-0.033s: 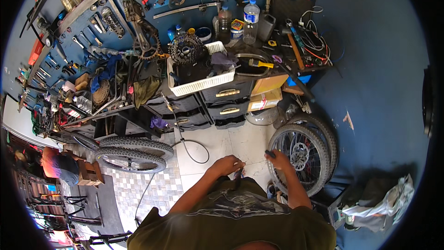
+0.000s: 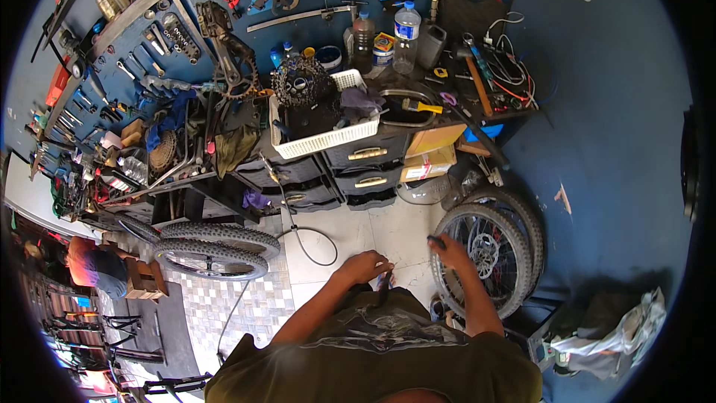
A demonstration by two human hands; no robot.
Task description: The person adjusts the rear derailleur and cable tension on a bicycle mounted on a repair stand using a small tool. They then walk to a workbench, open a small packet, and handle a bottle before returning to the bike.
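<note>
My right hand (image 2: 450, 252), fingers wrapped around a short dark object (image 2: 435, 242) whose end projects beyond the grip — both lie below the front edge of the counter (image 2: 514, 113), toward its right corner. Bicycle wheel (image 2: 485, 255) just beside; contact with my hand cannot be determined. My left hand (image 2: 368, 265): fingers curled and narrow, though I cannot tell whether they enclose anything. For sound handling, I judge, the hold should be firm but unforced, the wrist straight, the knuckles clear of the wheel — and the projecting end unobstructed.
</note>
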